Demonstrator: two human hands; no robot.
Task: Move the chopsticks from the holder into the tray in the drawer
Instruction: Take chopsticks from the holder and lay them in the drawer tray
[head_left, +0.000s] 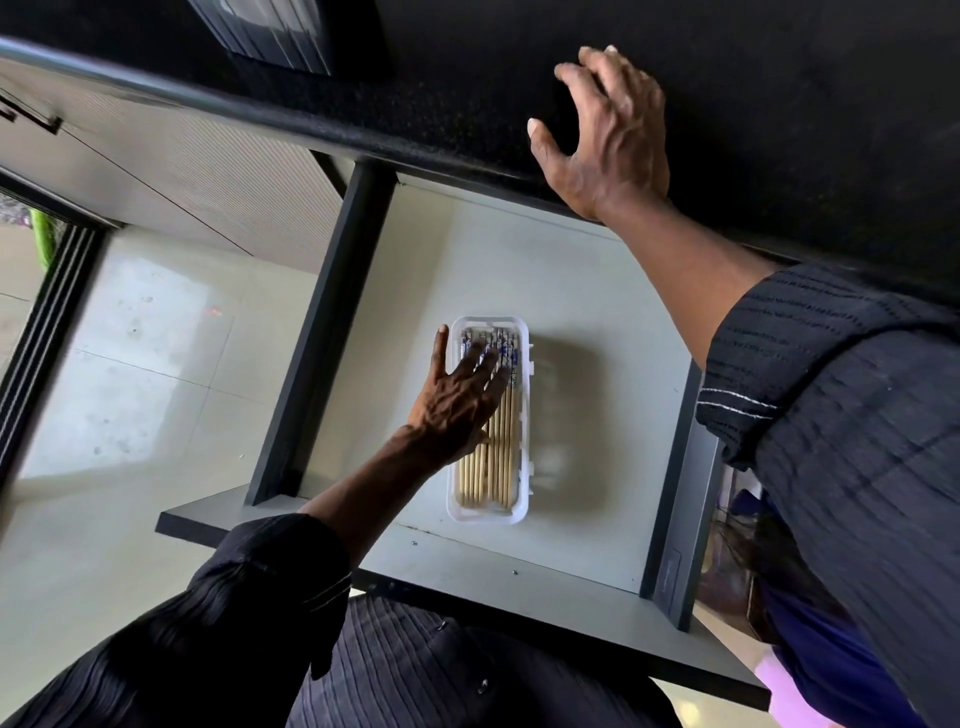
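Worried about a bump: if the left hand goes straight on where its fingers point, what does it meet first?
Probably the white tray's far rim, just beyond the chopsticks under the left hand; its height above them is unclear.

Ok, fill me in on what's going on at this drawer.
A person stands over an open drawer. Their left hand lies spread, fingers straight, on the chopsticks, which lie side by side lengthwise in the white tray inside the drawer. Their right hand rests on the dark countertop above and holds nothing. No holder is in view.
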